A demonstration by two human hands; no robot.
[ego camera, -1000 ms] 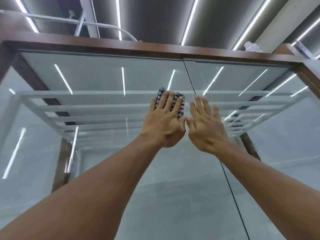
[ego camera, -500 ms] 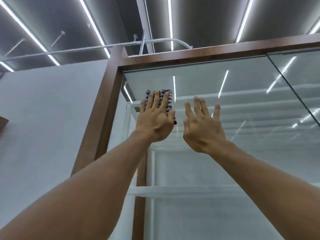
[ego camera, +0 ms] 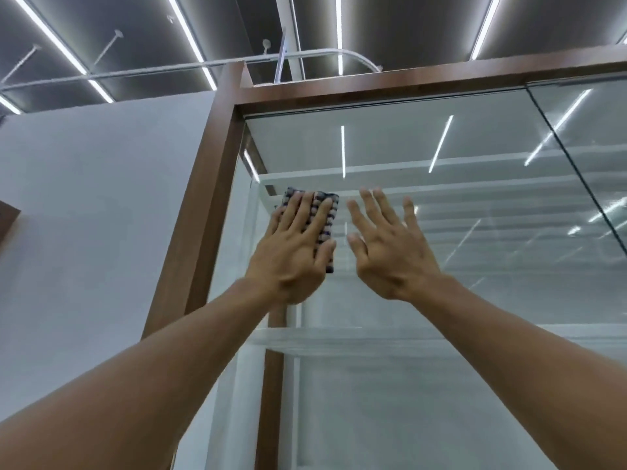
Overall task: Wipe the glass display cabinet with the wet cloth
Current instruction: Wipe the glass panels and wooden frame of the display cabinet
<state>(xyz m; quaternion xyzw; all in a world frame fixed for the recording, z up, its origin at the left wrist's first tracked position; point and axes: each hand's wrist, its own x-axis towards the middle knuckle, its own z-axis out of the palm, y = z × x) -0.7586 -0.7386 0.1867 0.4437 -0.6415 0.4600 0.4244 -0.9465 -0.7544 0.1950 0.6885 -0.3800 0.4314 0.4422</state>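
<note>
Head view: looking steeply up at the top corner of the cabinet, both bare arms raised.
Glass display cabinet (ego camera: pixel 441 147): tall, with a dark brown wooden frame (ego camera: pixel 210 184) up its left edge and across the top; the front pane is clear and mirrors the ceiling light strips as thin white lines.
Pane seam: a dark line slants down the far right of the glass, where a second pane meets the first.
Shelves (ego camera: pixel 373 339): pale, seen through the glass, one just below the hands, several more stacked higher up.
Wet cloth (ego camera: pixel 327 218): folded into a small pad, dark blue-and-white check with a bumpy weave, pressed on the glass near the upper left corner, just inside the wooden upright.
Left hand (ego camera: pixel 295 249): flat on the cloth, fingers (ego camera: pixel 293 212) spread and stretched upward, palm pinning it against the pane; the grip is a flat press rather than a closed fist.
Cloth edges: the top edge and right side peek out past the fingertips and thumb.
Right hand (ego camera: pixel 390 252): just beside the cloth, grip released, fingers splayed, holding nothing; whether the palm touches the glass, I cannot tell.
Wall (ego camera: pixel 101 215): plain pale grey, left of the frame.
Ceiling (ego camera: pixel 407 28): dark, with bright light strips and a white pipe above the cabinet.
</note>
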